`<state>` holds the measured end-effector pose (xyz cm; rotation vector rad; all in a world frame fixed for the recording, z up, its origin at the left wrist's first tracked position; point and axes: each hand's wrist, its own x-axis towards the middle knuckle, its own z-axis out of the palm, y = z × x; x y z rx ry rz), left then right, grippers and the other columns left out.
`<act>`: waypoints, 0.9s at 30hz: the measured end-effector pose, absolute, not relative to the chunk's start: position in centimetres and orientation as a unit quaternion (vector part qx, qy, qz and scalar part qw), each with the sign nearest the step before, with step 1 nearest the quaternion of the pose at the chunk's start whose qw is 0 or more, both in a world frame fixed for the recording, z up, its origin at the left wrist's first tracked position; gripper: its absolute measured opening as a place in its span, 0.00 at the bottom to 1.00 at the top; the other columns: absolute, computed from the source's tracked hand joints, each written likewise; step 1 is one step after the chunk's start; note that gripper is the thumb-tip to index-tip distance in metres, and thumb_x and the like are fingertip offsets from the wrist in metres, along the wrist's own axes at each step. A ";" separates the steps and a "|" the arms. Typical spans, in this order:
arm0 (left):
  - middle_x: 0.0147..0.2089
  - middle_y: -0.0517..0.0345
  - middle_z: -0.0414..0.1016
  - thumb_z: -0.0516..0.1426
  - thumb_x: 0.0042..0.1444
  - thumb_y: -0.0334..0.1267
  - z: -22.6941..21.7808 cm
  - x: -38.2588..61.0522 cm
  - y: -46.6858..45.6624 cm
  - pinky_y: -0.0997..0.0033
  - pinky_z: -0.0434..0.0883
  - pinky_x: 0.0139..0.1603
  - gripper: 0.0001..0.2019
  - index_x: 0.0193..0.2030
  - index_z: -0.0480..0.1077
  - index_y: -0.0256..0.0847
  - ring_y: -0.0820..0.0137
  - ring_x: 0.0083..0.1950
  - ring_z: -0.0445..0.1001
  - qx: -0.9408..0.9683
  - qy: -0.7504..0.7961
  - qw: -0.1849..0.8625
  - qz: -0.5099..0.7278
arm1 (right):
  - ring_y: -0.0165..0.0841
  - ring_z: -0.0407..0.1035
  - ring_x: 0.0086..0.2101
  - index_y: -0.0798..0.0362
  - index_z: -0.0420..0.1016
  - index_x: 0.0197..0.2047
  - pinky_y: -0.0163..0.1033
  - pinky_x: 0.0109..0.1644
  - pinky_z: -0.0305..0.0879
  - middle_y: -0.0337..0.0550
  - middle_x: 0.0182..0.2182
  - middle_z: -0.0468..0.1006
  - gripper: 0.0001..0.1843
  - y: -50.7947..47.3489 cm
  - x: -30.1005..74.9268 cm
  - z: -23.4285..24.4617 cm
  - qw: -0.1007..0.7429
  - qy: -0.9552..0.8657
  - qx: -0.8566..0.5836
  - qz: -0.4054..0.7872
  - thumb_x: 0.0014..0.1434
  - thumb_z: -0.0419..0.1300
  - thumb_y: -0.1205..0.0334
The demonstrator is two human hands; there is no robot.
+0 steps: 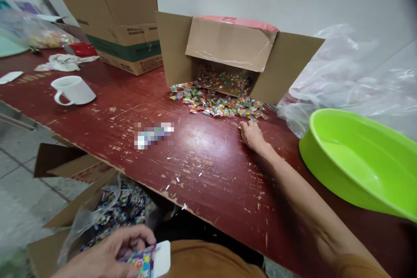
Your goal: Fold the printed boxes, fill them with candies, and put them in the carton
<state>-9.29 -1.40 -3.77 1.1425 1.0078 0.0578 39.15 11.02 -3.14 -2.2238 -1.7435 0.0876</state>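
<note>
My left hand is closed round a small printed purple carton, its white end flap standing up at the top. It is low in the view, over an open carton on the floor that holds many dark printed packets in a clear plastic bag. My right hand reaches across the table, fingers pinched on what looks like a small yellow wrapped candy. Just beyond that hand lies a heap of colourful wrapped candies, spilling out of a cardboard box on its side.
A bright green basin stands at the right, near clear plastic bags. On the left are a white mug, a crumpled cloth and another cardboard box. White scraps dot the red table; one item there is blurred out.
</note>
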 end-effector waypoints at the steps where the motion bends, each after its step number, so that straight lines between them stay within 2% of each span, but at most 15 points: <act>1: 0.37 0.63 0.80 0.70 0.40 0.45 -3.6 -9.9 -1.1 0.67 0.72 0.41 0.20 0.43 0.78 0.50 0.62 0.40 0.76 0.528 0.452 0.719 -0.013 | 0.52 0.66 0.50 0.63 0.70 0.58 0.53 0.53 0.63 0.69 0.50 0.72 0.21 10.7 38.8 -3.1 0.155 -0.612 -0.775 0.033 0.64 0.50 0.72; 3: 0.39 0.61 0.81 0.69 0.41 0.44 -2.8 -9.9 -0.8 0.67 0.72 0.43 0.21 0.45 0.78 0.48 0.62 0.42 0.76 0.517 0.462 0.720 -0.035 | 0.50 0.69 0.47 0.62 0.68 0.61 0.51 0.50 0.65 0.67 0.49 0.72 0.25 9.8 38.0 -2.9 0.164 -0.621 -0.765 0.045 0.60 0.52 0.75; 6: 0.38 0.59 0.79 0.66 0.47 0.45 -0.8 -7.6 -0.6 0.72 0.71 0.34 0.18 0.45 0.75 0.44 0.66 0.35 0.77 0.450 0.469 0.760 0.022 | 0.42 0.71 0.42 0.58 0.66 0.63 0.45 0.47 0.67 0.57 0.47 0.75 0.27 7.9 36.1 -2.5 0.196 -0.636 -0.743 0.072 0.60 0.51 0.74; 8: 0.41 0.56 0.79 0.63 0.51 0.42 0.2 -5.1 -0.5 0.74 0.70 0.32 0.16 0.46 0.71 0.43 0.69 0.32 0.78 0.415 0.445 0.790 0.079 | 0.36 0.71 0.38 0.56 0.65 0.62 0.41 0.43 0.69 0.49 0.42 0.76 0.24 6.0 33.6 -2.0 0.273 -0.632 -0.715 0.122 0.63 0.49 0.70; 10: 0.38 0.55 0.79 0.61 0.53 0.39 0.7 -2.8 -0.3 0.73 0.70 0.30 0.15 0.48 0.69 0.42 0.70 0.29 0.76 0.418 0.412 0.797 0.143 | 0.34 0.71 0.34 0.54 0.65 0.60 0.39 0.39 0.69 0.44 0.38 0.75 0.21 3.6 30.2 -1.4 0.440 -0.593 -0.631 0.239 0.64 0.53 0.64; 11: 0.36 0.56 0.78 0.60 0.53 0.37 0.8 -1.7 -0.3 0.74 0.69 0.29 0.14 0.47 0.68 0.42 0.71 0.27 0.75 0.420 0.393 0.801 0.166 | 0.33 0.70 0.34 0.52 0.66 0.59 0.38 0.38 0.68 0.42 0.38 0.75 0.20 2.4 28.3 -1.1 0.492 -0.582 -0.576 0.296 0.63 0.55 0.61; 14: 0.34 0.58 0.76 0.59 0.52 0.35 1.1 0.5 -0.5 0.75 0.67 0.25 0.12 0.44 0.66 0.41 0.72 0.25 0.73 0.423 0.352 0.812 0.195 | 0.31 0.71 0.36 0.47 0.68 0.54 0.37 0.41 0.68 0.40 0.38 0.76 0.16 -0.8 23.2 -0.2 0.555 -0.563 -0.486 0.372 0.63 0.59 0.62; 21: 0.34 0.58 0.76 0.59 0.51 0.35 2.1 2.0 -1.4 0.76 0.67 0.24 0.19 0.50 0.65 0.40 0.74 0.23 0.72 0.435 0.317 0.814 0.219 | 0.35 0.73 0.42 0.47 0.73 0.51 0.43 0.50 0.68 0.43 0.42 0.78 0.14 -3.1 21.0 0.1 0.528 -0.634 -0.474 0.308 0.61 0.60 0.65; 23: 0.34 0.58 0.76 0.60 0.50 0.34 1.9 2.1 -1.5 0.76 0.69 0.25 0.21 0.52 0.64 0.41 0.73 0.24 0.72 0.431 0.310 0.813 0.239 | 0.38 0.71 0.51 0.46 0.76 0.51 0.47 0.58 0.65 0.46 0.49 0.78 0.13 -3.5 21.5 0.4 0.499 -0.659 -0.455 0.331 0.63 0.60 0.63; 25: 0.35 0.58 0.76 0.60 0.51 0.34 1.6 2.2 -1.6 0.75 0.69 0.25 0.21 0.53 0.65 0.41 0.73 0.25 0.73 0.424 0.307 0.813 0.256 | 0.41 0.65 0.60 0.44 0.79 0.50 0.51 0.64 0.59 0.45 0.60 0.72 0.11 -3.7 21.9 0.7 0.482 -0.648 -0.437 0.397 0.66 0.59 0.59; 27: 0.35 0.55 0.77 0.60 0.54 0.37 1.5 2.4 -1.6 0.74 0.70 0.26 0.19 0.52 0.66 0.41 0.71 0.26 0.74 0.409 0.308 0.815 0.270 | 0.42 0.61 0.64 0.44 0.81 0.47 0.50 0.65 0.58 0.43 0.66 0.66 0.11 -3.8 22.0 0.7 0.506 -0.577 -0.435 0.470 0.67 0.58 0.54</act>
